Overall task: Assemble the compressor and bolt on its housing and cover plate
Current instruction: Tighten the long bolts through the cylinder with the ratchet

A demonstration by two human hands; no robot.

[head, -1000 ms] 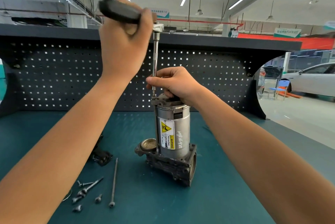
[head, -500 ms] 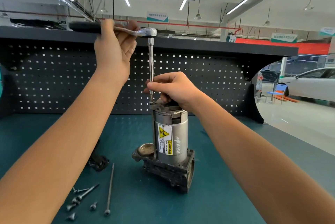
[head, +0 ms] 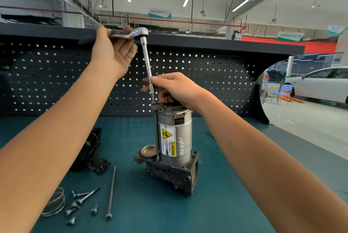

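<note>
The compressor [head: 174, 142] stands upright mid-bench: a silver cylinder with a yellow warning label on a dark cast base [head: 173, 176]. A ratchet wrench [head: 140, 32] with a long extension bar [head: 147, 65] stands on a bolt at the cylinder's top left edge. My left hand [head: 113, 53] holds the ratchet handle up high, fingers wrapped over it. My right hand [head: 175, 87] rests on the cylinder's top and pinches the lower end of the extension bar. The bolt head under the bar is mostly hidden.
On the teal bench [head: 226, 204] at front left lie several loose screws [head: 79, 204], one long bolt [head: 111, 193] and a wire ring [head: 55, 202]. A black housing part [head: 90, 149] lies left of the compressor. A pegboard wall [head: 207, 82] closes the back.
My left hand has swung the ratchet handle round, from pointing left to lying towards me, and the bar now leans slightly. My right hand stays on the bar and cylinder top.
</note>
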